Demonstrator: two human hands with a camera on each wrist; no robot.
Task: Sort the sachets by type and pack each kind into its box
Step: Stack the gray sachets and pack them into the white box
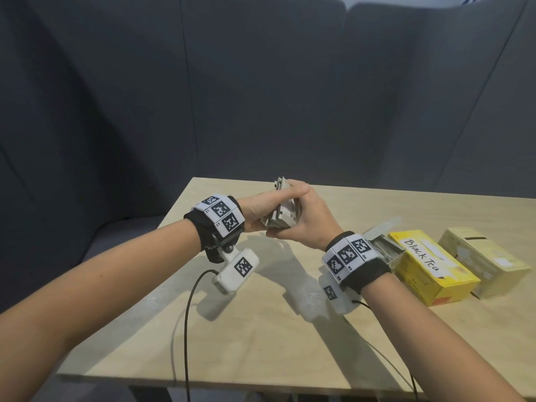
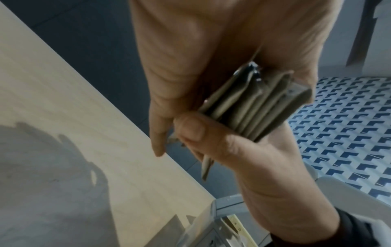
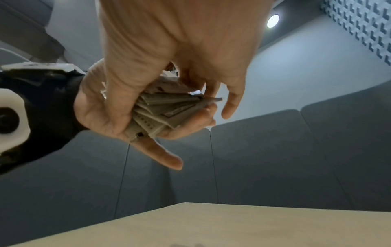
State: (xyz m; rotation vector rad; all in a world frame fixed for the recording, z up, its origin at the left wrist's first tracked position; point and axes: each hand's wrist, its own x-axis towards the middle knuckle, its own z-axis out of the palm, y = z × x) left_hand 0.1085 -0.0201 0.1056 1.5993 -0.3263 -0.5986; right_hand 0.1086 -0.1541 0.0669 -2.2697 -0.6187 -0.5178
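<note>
Clamps a fanned stack of grey sachets between both hands, above the far left part of the table and not touching it. Curls the left fingers under and round one end of the stack, with one finger stretched straight out past the edge in the right wrist view. Presses the right thumb against the stack's near corner and wraps the right fingers loosely over the far edges, with one fingertip standing off the paper. Leaves the sachets splayed like a hand of cards, edges apart at one end and pinched together at the other.

Turns the left hand thumb-up, with the thumb laid along the top of the stack. Cups the right hand from below and from the right, knuckles toward the head camera. Bends both wrists inward so the hands meet at the middle. Holds both forearms raised off the table, converging from the lower corners. Wears bands with black-and-white markers on both wrists, a white camera hanging under each, and thin black cables trailing down.

Keeps the yellow box, labelled "Black Tea", on the table just right of the right wrist, its near-left end open with grey sachets showing inside. Keeps a pale box lying right beside it, farther right. Faces a dark grey sofa behind the table.
</note>
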